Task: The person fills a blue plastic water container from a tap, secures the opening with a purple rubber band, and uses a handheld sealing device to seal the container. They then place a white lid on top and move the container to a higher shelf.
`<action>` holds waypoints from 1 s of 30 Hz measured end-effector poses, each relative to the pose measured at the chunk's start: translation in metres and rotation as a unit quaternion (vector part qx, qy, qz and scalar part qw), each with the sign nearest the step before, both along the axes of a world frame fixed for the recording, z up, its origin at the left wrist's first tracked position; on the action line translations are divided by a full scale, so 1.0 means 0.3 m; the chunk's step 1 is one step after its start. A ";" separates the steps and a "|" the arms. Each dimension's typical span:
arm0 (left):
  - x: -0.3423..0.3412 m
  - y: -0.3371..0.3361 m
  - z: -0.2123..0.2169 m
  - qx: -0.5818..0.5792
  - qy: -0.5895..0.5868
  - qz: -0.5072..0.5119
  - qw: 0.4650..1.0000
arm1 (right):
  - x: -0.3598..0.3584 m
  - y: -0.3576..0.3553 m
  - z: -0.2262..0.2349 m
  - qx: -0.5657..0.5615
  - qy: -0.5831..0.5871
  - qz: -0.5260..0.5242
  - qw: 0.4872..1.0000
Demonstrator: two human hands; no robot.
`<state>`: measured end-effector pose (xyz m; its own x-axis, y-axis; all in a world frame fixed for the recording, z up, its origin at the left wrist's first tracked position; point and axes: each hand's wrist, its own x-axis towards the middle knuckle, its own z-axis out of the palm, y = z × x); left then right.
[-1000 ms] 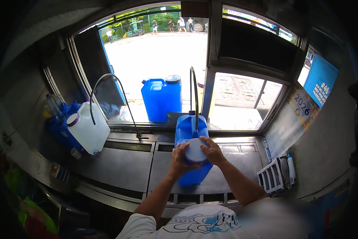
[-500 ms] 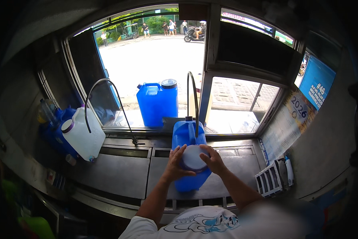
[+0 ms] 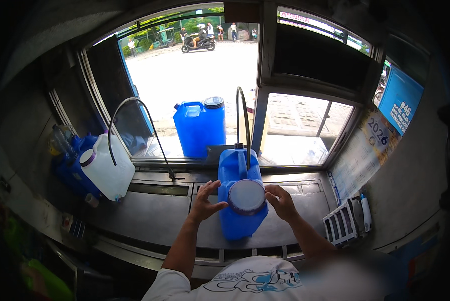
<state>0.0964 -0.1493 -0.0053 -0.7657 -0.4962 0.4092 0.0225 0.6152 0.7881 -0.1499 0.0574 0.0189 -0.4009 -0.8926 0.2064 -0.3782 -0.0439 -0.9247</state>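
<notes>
A blue water jug [image 3: 237,226] stands upright on the metal counter in front of me, its built-in handle toward the window. A round white lid [image 3: 247,194] with a dark rim covers its wide mouth, and a small dark cap [image 3: 239,146] sits at its far end. My left hand [image 3: 205,201] is at the jug's left side, fingers spread, thumb close to the lid's edge. Off the lid's right edge is my right hand [image 3: 282,201], its fingers loosely bent with nothing visible in them. Whether either hand still touches the jug is hard to tell.
Another blue jug [image 3: 200,131] stands at the window opening. A white jug [image 3: 107,170] and a darker blue one [image 3: 74,173] stand at the left. Curved filling pipes [image 3: 130,100] rise from the counter [image 3: 155,220]. A white slatted rack [image 3: 339,224] is at the right.
Both hands have come off the lid and moved apart, the left to the left and the right to the right. The lid now shows fully. Outside, a motorcycle has passed leftward.
</notes>
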 end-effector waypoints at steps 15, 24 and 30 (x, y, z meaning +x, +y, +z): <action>-0.086 0.116 0.051 -0.002 0.019 -0.040 0.999 | 0.045 -0.089 0.032 -0.065 0.075 -0.046 0.994; 0.014 0.028 -0.028 0.008 0.061 0.074 0.995 | 0.072 -0.018 0.053 -0.012 0.020 -0.053 0.998; -0.094 0.154 0.011 -0.027 0.068 0.028 0.997 | 0.123 -0.122 0.070 -0.009 0.063 -0.055 0.996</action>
<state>0.0683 -0.1032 -0.0019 -0.6733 -0.5104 0.5349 0.0912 0.6606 0.7452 -0.1130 0.0208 0.0398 -0.4665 -0.8402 0.2766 -0.4940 -0.0119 -0.8694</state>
